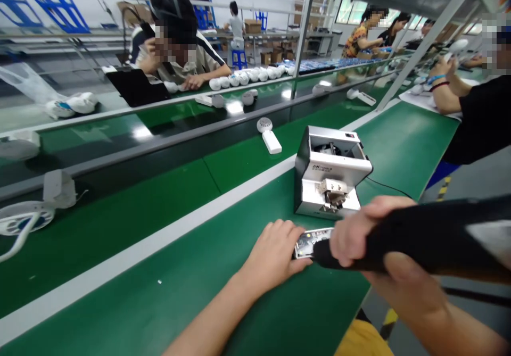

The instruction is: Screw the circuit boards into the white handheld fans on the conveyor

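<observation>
My left hand (275,252) presses down on a small white part with an exposed circuit board (309,241), holding it flat on the green bench (179,292). My right hand (359,236) grips a black electric screwdriver (419,239), whose tip end points at the board. Just behind the board stands a silver screw feeder box (331,172).
A white handheld fan (268,135) lies on the conveyor belt beyond the white strip. More white fan parts (24,215) sit at far left. Other workers sit across the line and at right; one arm in a black sleeve (475,116) is near.
</observation>
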`<state>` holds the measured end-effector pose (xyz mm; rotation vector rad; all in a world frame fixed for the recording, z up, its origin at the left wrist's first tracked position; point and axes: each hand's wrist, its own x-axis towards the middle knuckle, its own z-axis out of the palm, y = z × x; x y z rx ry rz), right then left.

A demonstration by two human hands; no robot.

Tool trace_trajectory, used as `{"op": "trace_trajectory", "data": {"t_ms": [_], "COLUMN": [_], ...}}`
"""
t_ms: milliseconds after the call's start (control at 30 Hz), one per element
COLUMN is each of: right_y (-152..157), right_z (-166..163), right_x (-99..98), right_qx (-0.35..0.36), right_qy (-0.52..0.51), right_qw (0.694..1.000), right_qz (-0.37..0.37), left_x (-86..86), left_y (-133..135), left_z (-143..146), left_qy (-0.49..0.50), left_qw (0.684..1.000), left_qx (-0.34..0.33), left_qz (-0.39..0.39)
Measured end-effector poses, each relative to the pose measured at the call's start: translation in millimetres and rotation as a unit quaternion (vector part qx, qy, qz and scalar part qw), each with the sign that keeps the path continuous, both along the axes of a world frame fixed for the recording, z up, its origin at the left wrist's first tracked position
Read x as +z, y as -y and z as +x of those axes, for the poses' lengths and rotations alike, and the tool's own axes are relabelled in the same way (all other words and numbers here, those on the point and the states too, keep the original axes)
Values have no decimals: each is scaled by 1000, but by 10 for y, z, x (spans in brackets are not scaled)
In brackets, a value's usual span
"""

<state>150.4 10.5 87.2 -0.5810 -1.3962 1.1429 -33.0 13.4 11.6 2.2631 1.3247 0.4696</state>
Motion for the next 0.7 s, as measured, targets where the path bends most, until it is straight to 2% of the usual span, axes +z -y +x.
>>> {"op": "trace_trajectory", "data": {"t_ms": [67, 133, 167, 200, 233, 300, 333, 500, 600, 700], "right_y": [56, 71, 61, 41, 13, -53, -84, -153, -143, -149], "right_z": [152, 311, 384, 448, 501, 569, 584, 522, 460, 448], "right_x": [44, 13, -31, -89, -155, -288, -347, -512, -568, -665], "right_qx": [-33, -94, -118, -132, -141, -145, -145, -155, -160, -145], "right_qy": [-43, -71, -81, -83, -82, -73, -70, -79, -92, -103], "right_qw": [998, 992, 988, 985, 983, 981, 980, 971, 966, 968], "right_qz": [-20, -41, -52, -67, -81, -107, -119, -161, -182, -176], "left_x": [105, 170, 180, 177, 165, 127, 110, 73, 76, 78], "left_y": [-76, -160, -196, -225, -248, -289, -314, -582, -758, -758], "left_z": [-209, -551, -745, -936, -1107, -1354, -1423, -1446, -1440, -1418], "left_qy": [63, 169, 239, 330, 429, 506, 532, 621, 646, 650], "left_qw": [994, 964, 930, 869, 786, 709, 684, 587, 541, 526], "left_qx": [20, 92, 152, 231, 311, 379, 400, 467, 506, 528], "left_qz": [-84, -185, -234, -288, -318, -313, -299, -229, -184, -151]}}
